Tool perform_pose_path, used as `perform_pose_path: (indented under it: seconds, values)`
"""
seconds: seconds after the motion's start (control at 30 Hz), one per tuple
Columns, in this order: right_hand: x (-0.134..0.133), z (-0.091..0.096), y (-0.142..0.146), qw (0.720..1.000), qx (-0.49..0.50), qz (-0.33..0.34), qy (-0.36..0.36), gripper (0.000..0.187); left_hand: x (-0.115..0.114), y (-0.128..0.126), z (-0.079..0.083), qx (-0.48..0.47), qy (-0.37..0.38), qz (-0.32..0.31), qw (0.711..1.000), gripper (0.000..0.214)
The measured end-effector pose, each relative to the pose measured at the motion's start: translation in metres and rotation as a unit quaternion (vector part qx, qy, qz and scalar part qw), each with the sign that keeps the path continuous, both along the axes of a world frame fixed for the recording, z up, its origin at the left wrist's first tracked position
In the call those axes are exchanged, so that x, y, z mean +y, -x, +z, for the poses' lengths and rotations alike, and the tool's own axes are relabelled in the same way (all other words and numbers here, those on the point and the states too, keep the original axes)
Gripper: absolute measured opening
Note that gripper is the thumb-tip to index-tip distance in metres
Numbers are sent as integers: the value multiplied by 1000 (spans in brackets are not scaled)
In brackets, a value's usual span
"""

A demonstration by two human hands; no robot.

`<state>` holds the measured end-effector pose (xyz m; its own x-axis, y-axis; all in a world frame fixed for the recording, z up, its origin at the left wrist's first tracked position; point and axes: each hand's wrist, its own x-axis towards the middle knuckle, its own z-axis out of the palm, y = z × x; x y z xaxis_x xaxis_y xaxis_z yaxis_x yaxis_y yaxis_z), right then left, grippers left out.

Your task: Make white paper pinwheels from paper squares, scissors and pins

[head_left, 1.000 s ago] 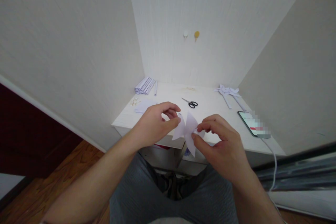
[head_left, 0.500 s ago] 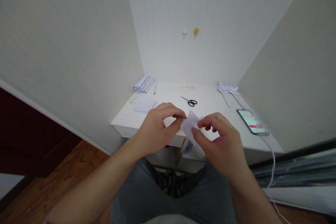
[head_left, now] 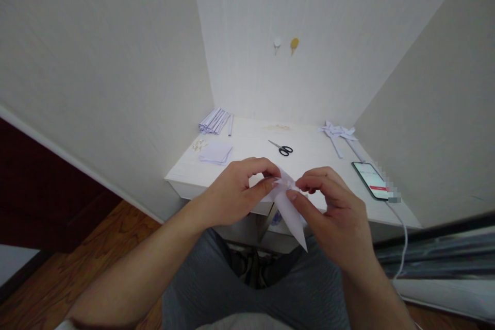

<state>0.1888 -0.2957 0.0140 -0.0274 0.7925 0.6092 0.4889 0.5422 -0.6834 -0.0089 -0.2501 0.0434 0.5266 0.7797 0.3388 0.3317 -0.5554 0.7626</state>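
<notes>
My left hand and my right hand meet in front of me above my lap, both pinching a folded white paper piece. The pinch sits at the paper's top, where thumbs and forefingers nearly touch. A long pointed flap of the paper hangs down and to the right below my right thumb. Both hands are closed around the paper's upper part, which hides its centre.
A small white desk stands in a wall corner. On it lie black-handled scissors, a stack of folded paper strips, a flat pile of white sheets, a finished paper pinwheel shape, and a phone with a white cable.
The paper, spread like a bow between my hands a second ago, is now drawn together at the top with one long point hanging down. My hands have closed in on each other.
</notes>
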Motion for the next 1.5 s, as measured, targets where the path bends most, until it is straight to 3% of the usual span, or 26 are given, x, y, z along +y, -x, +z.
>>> perform_pose_path:
  seconds: [0.53,0.8,1.5]
  values:
    - [-2,0,0,999,19,35,15,9,-3,4,7,-6,10,-35,999,12]
    - [-5,-1,-1,998,56,26,2,8,-4,4,6,-22,10,-10,1000,12]
    - [-7,1,2,996,62,60,1,13,-1,10,4,-48,-2,-74,996,16]
